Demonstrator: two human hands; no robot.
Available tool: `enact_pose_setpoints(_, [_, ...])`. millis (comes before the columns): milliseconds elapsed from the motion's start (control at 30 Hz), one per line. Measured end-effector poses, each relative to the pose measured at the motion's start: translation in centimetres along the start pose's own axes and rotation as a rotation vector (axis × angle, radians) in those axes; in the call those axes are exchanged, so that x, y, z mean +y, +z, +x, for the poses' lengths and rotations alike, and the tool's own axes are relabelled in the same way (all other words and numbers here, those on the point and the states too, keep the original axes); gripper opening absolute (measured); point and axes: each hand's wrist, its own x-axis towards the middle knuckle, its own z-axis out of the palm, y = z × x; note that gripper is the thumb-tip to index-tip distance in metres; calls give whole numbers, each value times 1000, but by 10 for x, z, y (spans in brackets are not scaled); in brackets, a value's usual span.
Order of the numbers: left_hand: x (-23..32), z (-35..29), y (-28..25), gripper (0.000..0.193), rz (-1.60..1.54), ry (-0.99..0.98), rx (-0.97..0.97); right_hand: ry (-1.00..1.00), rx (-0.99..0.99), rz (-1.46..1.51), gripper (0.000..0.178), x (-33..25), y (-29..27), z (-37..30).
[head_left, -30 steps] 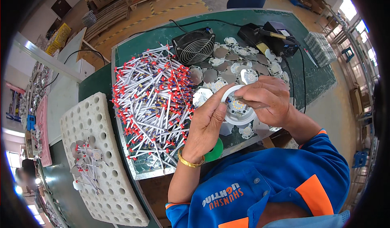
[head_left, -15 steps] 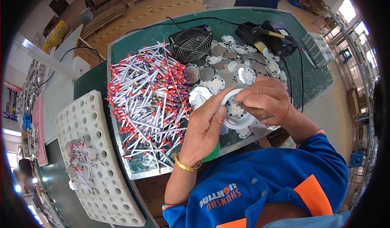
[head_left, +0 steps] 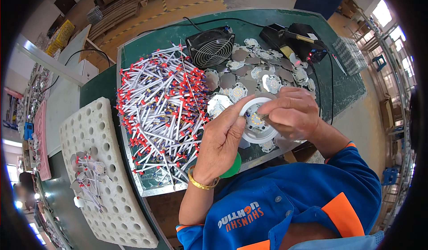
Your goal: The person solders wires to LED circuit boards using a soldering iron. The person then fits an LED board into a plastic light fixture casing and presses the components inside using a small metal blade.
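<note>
My left hand (head_left: 223,138) pinches the white ring (head_left: 258,140), front-right of the fan (head_left: 210,48), board (head_left: 255,120) already inside; right hand (head_left: 293,112) curled at its rim, can't tell if gripping anything. Apparently unused: wires (head_left: 167,116) front-left of fan, loose boards (head_left: 237,92) front-right

Blue shirt (head_left: 307,176) worn, short sleeves (head_left: 354,161) edged in orange, collar (head_left: 343,214) faced in orange, orange-and-white lettering (head_left: 240,216) printed on, round buttons (head_left: 278,199) sewn; gold-coloured bangle (head_left: 202,186) worn below left hand (head_left: 223,138).
</note>
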Motion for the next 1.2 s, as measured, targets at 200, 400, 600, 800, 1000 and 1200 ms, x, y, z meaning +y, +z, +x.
enact_pose_setpoints(200, [0, 0, -1, 35, -55, -7, 0, 75, 43, -5, 35, -4, -1, 5])
enact_pose_setpoints(400, [-5, 0, 0, 38, -67, 8, 0, 75, 20, -28, 35, -5, -1, 5])
enact_pose_setpoints(600, [1, -4, 6, 42, -145, -88, 7, 83, 15, -62, 35, -9, 0, 7])
enact_pose_setpoints(800, [-5, -3, 10, 43, -138, -9, 33, 99, -5, -80, 35, -11, 1, 7])
enact_pose_setpoints(1000, [-6, -4, 14, 42, -102, 5, 58, 95, 40, -138, 35, -12, 5, 5])
enact_pose_setpoints(1200, [-4, -4, 13, 41, -119, -6, 54, 107, 85, -166, 35, -16, 7, 7])
